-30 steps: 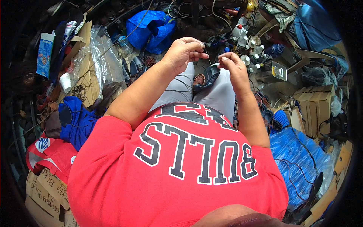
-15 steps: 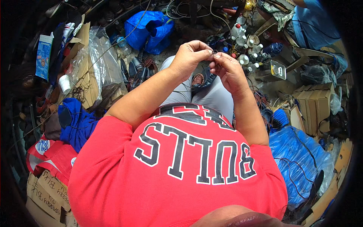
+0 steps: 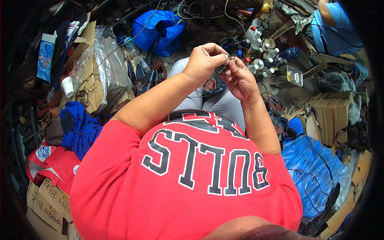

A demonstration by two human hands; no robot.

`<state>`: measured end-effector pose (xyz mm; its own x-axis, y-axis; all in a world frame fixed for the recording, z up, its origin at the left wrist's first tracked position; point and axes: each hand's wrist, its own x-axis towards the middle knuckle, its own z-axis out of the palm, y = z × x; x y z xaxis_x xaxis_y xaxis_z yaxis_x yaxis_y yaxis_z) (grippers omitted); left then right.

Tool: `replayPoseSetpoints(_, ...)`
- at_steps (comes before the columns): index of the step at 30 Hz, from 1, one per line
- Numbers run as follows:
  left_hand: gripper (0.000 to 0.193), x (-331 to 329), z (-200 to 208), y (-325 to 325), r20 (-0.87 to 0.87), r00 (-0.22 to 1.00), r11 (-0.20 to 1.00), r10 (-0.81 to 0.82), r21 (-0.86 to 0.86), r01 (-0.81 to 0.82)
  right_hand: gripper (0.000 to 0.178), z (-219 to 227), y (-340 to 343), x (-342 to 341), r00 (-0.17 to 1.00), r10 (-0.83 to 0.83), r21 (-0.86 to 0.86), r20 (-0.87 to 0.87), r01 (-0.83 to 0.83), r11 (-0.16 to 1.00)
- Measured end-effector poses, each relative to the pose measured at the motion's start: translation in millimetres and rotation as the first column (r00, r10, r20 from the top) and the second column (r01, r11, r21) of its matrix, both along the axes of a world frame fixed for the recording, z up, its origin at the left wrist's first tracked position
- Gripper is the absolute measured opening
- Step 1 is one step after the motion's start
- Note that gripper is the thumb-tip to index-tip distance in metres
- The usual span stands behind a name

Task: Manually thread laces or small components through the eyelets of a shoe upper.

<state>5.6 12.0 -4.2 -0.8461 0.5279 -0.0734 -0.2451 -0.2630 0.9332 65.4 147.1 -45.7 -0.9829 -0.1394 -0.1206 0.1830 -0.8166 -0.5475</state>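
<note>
My left hand (image 3: 205,62) and my right hand (image 3: 241,80) meet above my knees, fingertips almost touching. Both are closed in a pinch on a small dark looped piece (image 3: 232,57), thin like thread or a little ring; it is too small to name surely. Below them, between my grey-trousered legs (image 3: 227,104), a brown and black shoe (image 3: 209,85) shows partly, the rest hidden by my hands and legs.
Ahead on the right stand several bottles (image 3: 259,64) and a clear plastic tub (image 3: 295,75). A blue bag (image 3: 158,32) lies ahead, with dark shoes (image 3: 143,72) nearer. Cardboard boxes (image 3: 328,114) and blue plastic sheeting (image 3: 312,168) lie right. A person in a blue shirt (image 3: 336,30) is far right.
Both hands stay pinched together and have shifted very slightly to the right. The small dark loop shows a little more clearly between the fingertips. At far right, more of the other person's arm shows.
</note>
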Motion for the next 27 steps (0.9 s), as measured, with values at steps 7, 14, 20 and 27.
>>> replayPoseSetpoints(7,0.012,-1,-6,-4,0.064,0.998,0.998,0.009,0.054,-0.012,0.012,3,1,0,0.999,0.050,0.041,-0.013,-0.050,0.998)
replayPoseSetpoints(14,0.018,-14,-5,-6,0.064,0.994,0.996,-0.088,0.015,0.088,0.014,9,1,0,0.998,0.055,0.081,-0.002,-0.054,0.995)
replayPoseSetpoints(20,0.015,-18,-5,-7,0.072,0.991,0.993,-0.114,-0.032,0.116,0.014,8,3,0,0.998,0.057,0.100,-0.002,-0.056,0.993)
replayPoseSetpoints(27,0.015,-16,-2,-10,0.047,0.990,0.990,-0.135,-0.038,0.137,0.013,8,3,-1,0.999,0.038,0.159,-0.009,-0.036,0.987)
